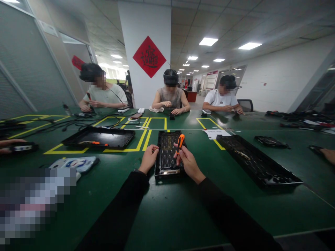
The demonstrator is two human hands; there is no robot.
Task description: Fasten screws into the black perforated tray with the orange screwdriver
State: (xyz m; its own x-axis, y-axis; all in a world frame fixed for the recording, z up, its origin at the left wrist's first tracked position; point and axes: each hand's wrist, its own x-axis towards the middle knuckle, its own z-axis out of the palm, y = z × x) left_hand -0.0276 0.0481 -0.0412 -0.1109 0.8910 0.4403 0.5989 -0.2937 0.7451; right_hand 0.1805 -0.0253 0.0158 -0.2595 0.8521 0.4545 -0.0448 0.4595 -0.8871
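Note:
In front of me on the green table lies a black rectangular plastic case [167, 146], its inside holding rows of small parts I cannot make out and a pale metallic strip near its close end. My left hand [149, 158] is at the case's left side, fingers bent in and gripping its edge. An orange-and-black screwdriver [180, 141] is pinched in my right hand [190, 164], over the case's right side. Its handle points up and its tip is hidden by my fingers and the case.
A longer black tray [261, 160] lies to the right, another black tray [99, 137] with orange items to the left. A patterned pouch [74, 164] is at the near left. Cables [86, 118] lie behind. Three people work across the table; other hands show at both sides.

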